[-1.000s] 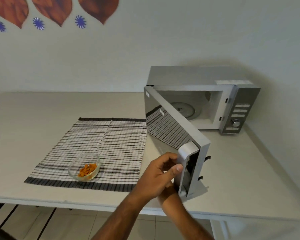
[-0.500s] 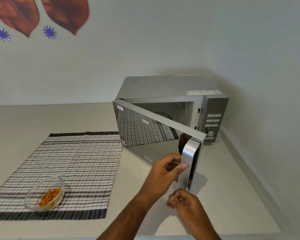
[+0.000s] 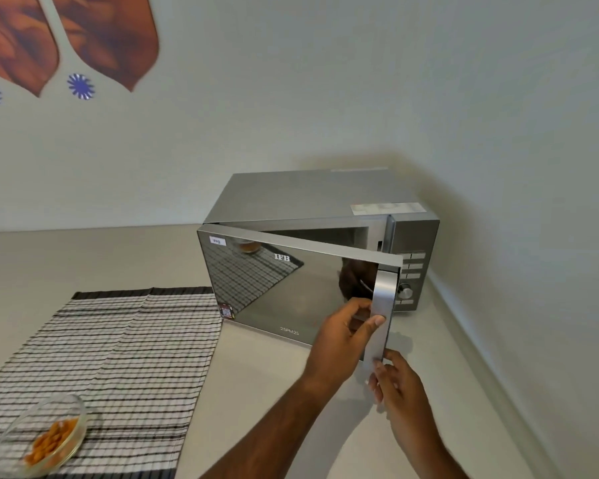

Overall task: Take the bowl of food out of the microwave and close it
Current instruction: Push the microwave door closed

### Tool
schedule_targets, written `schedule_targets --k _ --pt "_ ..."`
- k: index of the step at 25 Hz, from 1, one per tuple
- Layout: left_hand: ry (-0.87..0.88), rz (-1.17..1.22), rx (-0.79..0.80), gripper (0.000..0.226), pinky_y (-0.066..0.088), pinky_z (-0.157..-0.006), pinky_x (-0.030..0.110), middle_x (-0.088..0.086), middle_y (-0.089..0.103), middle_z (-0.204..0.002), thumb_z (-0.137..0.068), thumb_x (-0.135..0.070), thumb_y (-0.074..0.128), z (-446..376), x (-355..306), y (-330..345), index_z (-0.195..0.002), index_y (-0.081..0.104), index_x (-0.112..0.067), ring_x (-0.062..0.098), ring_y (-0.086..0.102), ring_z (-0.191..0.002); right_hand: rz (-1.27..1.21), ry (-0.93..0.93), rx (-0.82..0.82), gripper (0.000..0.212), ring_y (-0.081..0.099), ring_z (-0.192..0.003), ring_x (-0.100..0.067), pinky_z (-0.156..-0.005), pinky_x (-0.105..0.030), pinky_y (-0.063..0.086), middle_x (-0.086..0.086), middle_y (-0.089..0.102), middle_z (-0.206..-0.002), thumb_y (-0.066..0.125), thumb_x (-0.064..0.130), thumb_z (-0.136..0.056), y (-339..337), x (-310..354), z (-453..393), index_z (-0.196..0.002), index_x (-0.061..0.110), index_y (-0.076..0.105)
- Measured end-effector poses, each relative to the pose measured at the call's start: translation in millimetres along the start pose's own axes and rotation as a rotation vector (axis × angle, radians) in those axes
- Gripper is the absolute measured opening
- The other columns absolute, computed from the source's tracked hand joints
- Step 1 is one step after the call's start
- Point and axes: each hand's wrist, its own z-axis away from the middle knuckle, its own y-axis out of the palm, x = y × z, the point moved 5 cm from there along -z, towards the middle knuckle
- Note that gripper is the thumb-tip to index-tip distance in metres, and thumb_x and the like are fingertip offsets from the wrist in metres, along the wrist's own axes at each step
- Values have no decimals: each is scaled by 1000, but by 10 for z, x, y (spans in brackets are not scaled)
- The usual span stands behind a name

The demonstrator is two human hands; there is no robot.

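Head view: the left hand [image 3: 344,335] grips the handle [image 3: 382,299] of the microwave [image 3: 312,198] door [image 3: 274,299], which stands partly open. The right hand [image 3: 400,385] touches the handle's lower end; whether it pinches cannot be told. The bowl of food [image 3: 40,435] sits on the striped cloth [image 3: 118,340], near left on the surface [image 3: 256,368].

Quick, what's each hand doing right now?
Left hand: grips the microwave door handle.
Right hand: touches the handle's lower end; whether it grips cannot be told.
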Motion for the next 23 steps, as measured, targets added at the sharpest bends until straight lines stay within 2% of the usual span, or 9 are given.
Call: schedule_targets --k 3,8,11,13,17,20,23 --pt "-4 -46 -33 35 54 -89 12 -16 75 -122 -102 -55 61 -243 6 106 -131 64 -36 1 69 -112 22 -29 -3 22 74 -69 -21 -60 -22 59 -7 78 -86 55 32 -108 -90 21 -283 -117 15 66" --pt "41 -138 -66 26 51 -82 9 -10 75 -116 -106 -44 60 -607 -51 177 -124 65 -27 -4 67 -101 54 -90 15 20 70 -59 -10 -53 -15 52 -1 76 -80 54 38 -109 -177 95 -656 -109 24 68" --pt "47 -182 -77 26 51 -79 10 -2 75 -119 -107 -41 60 -768 -76 197 -123 65 -22 11 70 -106 48 -80 32 18 69 -58 -9 -53 -15 51 0 75 -79 55 40 -108 -221 90 -863 -111 28 67" --pt "41 -194 -87 26 53 -78 13 1 75 -118 -107 -39 60 -863 -75 212 -123 65 -20 16 71 -104 51 -95 49 20 67 -59 -11 -57 -21 51 -1 73 -75 55 43 -108 -228 69 -993 -111 27 67" --pt "18 -197 -79 25 67 -87 37 4 75 -119 -107 -35 61 -1015 -83 238 -124 64 -17 20 73 -104 32 -103 70 26 64 -59 -11 -60 -26 53 2 69 -68 54 41 -108 -209 22 -1196 -122 23 66" --pt "6 -199 -80 25 68 -82 36 3 74 -121 -107 -33 61 -1077 -67 241 -126 63 -17 18 73 -102 24 -83 75 30 63 -58 -11 -60 -25 55 4 68 -66 54 41 -108 -178 -6 -1268 -133 24 62" --pt "2 -187 -84 27 68 -77 29 2 73 -122 -107 -33 61 -1111 -32 245 -129 62 -18 13 71 -99 31 -71 68 32 62 -57 -12 -57 -21 54 5 67 -63 53 42 -108 -163 -11 -1287 -134 25 61"
